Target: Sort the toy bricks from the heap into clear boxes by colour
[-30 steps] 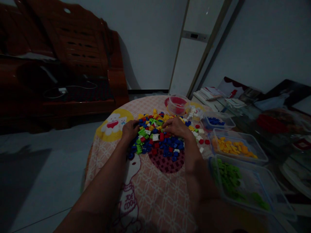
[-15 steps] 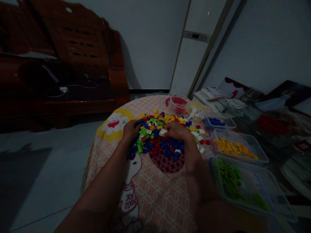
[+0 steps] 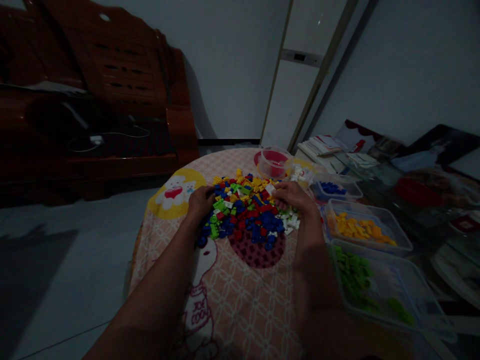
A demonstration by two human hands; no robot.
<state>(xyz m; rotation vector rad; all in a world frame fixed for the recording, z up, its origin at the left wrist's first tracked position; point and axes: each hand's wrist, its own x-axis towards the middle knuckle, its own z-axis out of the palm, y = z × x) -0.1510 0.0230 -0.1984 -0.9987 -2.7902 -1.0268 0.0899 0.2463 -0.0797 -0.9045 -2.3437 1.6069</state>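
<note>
A heap of toy building bricks point(image 3: 245, 210) in blue, red, yellow, green and white is spread over the round table. My right hand point(image 3: 294, 195) is over the heap's right side, its thumb and fingers pinching a white brick point(image 3: 270, 189). At the heap's left edge rests my left hand point(image 3: 200, 201), fingers bent towards the bricks with the thumb a little apart. Nothing shows in its grasp, though its fingertips are partly hidden. Loose white bricks point(image 3: 289, 222) lie beneath my right wrist.
Clear boxes line the right side: green bricks point(image 3: 352, 277), yellow bricks point(image 3: 360, 227) and blue bricks point(image 3: 333, 188). Behind them are white pieces point(image 3: 301, 174) and a round tub point(image 3: 275, 162) with red inside. A patterned cloth point(image 3: 247, 295) covers the table. A wooden bench point(image 3: 127, 75) stands behind.
My right hand has moved right and slightly away from me across the heap, carrying the white brick. My left hand has stayed at the heap's left edge.
</note>
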